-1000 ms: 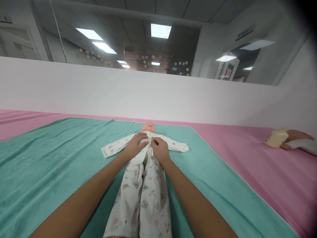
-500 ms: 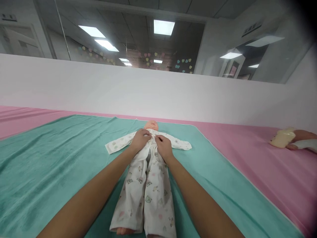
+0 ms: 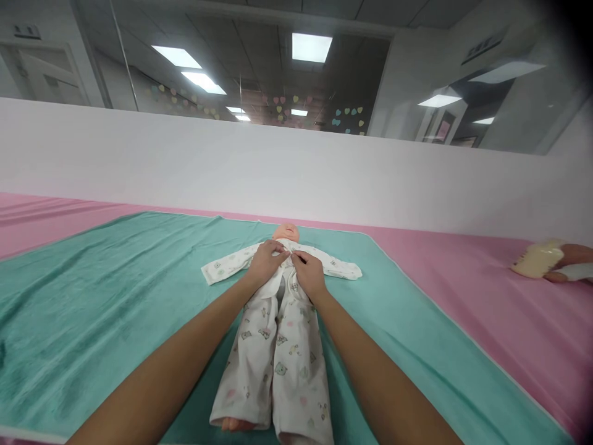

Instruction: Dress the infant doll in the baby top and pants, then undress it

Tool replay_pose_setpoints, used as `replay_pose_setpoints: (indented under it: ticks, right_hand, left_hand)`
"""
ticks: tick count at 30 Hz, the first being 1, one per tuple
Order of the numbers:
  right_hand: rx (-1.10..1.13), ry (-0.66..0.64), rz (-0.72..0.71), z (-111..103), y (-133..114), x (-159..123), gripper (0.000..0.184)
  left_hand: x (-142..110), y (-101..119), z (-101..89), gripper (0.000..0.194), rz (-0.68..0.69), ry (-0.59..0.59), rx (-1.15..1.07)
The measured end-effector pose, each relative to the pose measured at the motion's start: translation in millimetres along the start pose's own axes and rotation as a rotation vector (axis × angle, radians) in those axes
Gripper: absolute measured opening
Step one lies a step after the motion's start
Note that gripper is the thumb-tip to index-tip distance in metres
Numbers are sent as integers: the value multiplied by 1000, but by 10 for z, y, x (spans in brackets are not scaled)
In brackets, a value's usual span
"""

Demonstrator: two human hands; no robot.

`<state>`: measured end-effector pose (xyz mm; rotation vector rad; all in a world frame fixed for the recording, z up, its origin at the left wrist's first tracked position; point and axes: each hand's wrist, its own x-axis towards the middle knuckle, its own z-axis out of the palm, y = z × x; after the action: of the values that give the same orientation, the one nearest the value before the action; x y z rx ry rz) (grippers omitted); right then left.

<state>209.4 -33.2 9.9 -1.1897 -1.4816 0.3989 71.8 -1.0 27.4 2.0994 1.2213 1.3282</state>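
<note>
A baby doll [image 3: 288,232] lies on its back, its head toward the wall. It wears a white printed baby jacket [image 3: 231,264] with the sleeves spread wide, and matching trousers [image 3: 300,364]. My left hand [image 3: 269,261] is closed at the jacket's front, below the doll's neck, fingertips pinching the cloth. Facing it, my right hand [image 3: 308,272] pinches the other side of the front opening. The fingertips of both hands almost meet. Whether a tie or a fastener is between them is too small to tell. Below my hands the front parts. One foot of the doll peeks from a trouser leg.
A teal blanket [image 3: 120,296] lies under the doll, over a pink sheet [image 3: 500,296]. At the far right rests a yellowish object [image 3: 537,259] beside a doll-like limb in a white sleeve, cut off by the frame. A white wall [image 3: 278,167] with a window above stands behind.
The whole view has shifted slightly, so things sit a little further right. Both hands stay at the jacket's front, the fingertips a bit closer together.
</note>
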Motion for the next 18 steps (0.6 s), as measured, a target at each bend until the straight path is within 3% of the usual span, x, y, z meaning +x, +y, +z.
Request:
replay_pose_setpoints:
  ticks: [11, 18]
  right_hand:
    - [-7, -17, 25, -3, -10, -4, 28]
    - [-29, -7, 30, 15, 6, 0, 27]
  left_hand:
    - [13, -30, 58, 13, -1, 50, 194]
    - [1, -32, 21, 10, 21, 69, 73]
